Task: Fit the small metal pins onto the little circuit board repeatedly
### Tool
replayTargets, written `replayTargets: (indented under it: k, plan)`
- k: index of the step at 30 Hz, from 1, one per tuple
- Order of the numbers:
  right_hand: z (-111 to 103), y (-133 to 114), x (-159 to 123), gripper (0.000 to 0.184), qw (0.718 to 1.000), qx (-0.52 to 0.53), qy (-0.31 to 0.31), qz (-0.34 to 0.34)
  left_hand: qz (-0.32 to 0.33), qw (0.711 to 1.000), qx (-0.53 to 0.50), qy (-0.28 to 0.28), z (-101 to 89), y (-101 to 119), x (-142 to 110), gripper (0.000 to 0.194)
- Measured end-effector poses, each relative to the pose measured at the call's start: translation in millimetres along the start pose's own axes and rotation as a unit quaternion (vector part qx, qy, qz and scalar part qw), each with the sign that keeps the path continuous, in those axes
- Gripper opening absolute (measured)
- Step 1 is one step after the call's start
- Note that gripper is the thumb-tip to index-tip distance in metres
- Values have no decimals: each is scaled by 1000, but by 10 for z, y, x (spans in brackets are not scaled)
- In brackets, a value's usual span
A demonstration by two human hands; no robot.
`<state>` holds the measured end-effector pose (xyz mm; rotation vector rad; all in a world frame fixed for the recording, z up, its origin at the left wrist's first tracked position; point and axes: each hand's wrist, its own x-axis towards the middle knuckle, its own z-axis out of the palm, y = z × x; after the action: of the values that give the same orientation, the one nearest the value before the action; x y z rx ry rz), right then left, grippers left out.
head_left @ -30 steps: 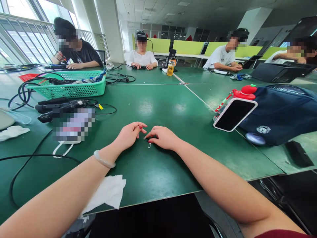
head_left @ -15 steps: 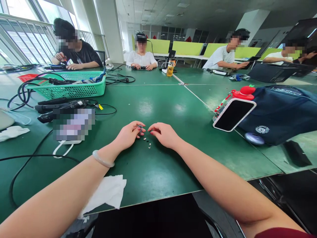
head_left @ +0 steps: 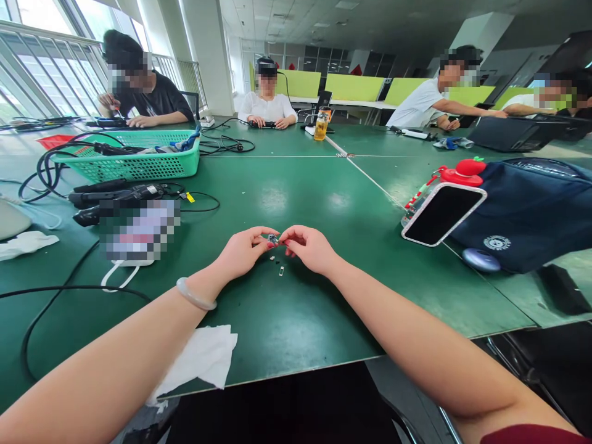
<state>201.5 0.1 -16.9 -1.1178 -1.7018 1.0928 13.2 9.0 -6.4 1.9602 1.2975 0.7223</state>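
Observation:
Between the thumb and fingers of my left hand (head_left: 243,251) is a small grey-and-black part (head_left: 272,238), too tiny to name more exactly. My right hand (head_left: 309,248) is pinched, its fingertips touching or nearly touching the part's right side; whether it holds a piece of its own is hidden. Just below the hands, on the green table (head_left: 319,320), lie a small white rectangular piece (head_left: 281,271) and a pale fragment (head_left: 272,258), with a tiny dark bit close by.
A green basket (head_left: 134,161), black devices with cables (head_left: 111,196) and a phone (head_left: 139,237) stand left. White tissue (head_left: 210,354) lies near the front edge. A propped phone (head_left: 444,213) and navy bag (head_left: 522,216) are right. Several people sit across the table.
My right hand has come in against the small part, closing the gap between the hands. The left hand has turned the part slightly to the right and into clearer view.

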Motion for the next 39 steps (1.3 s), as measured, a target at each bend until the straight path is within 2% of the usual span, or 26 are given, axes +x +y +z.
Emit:
replayTargets:
  k: [5, 12, 18, 27, 39]
  plan:
    - [21, 6, 8, 9, 1000, 10, -14, -4, 4, 999, 31, 2, -8, 25, -19, 35]
    - [47, 46, 20, 14, 998, 55, -10, -20, 46, 998, 42, 7, 12, 102, -74, 38]
    - [42, 35, -12, 13, 996, -49, 0, -70, 64, 994, 83, 12, 16, 135, -85, 36]
    - [49, -83, -75, 15, 976, -181, 12, -117, 71, 995, 69, 10, 21, 53, -59, 36]
    - [54, -160, -141, 20, 955, -252, 23, -154, 85, 995, 49, 10, 17, 47, -68, 46]
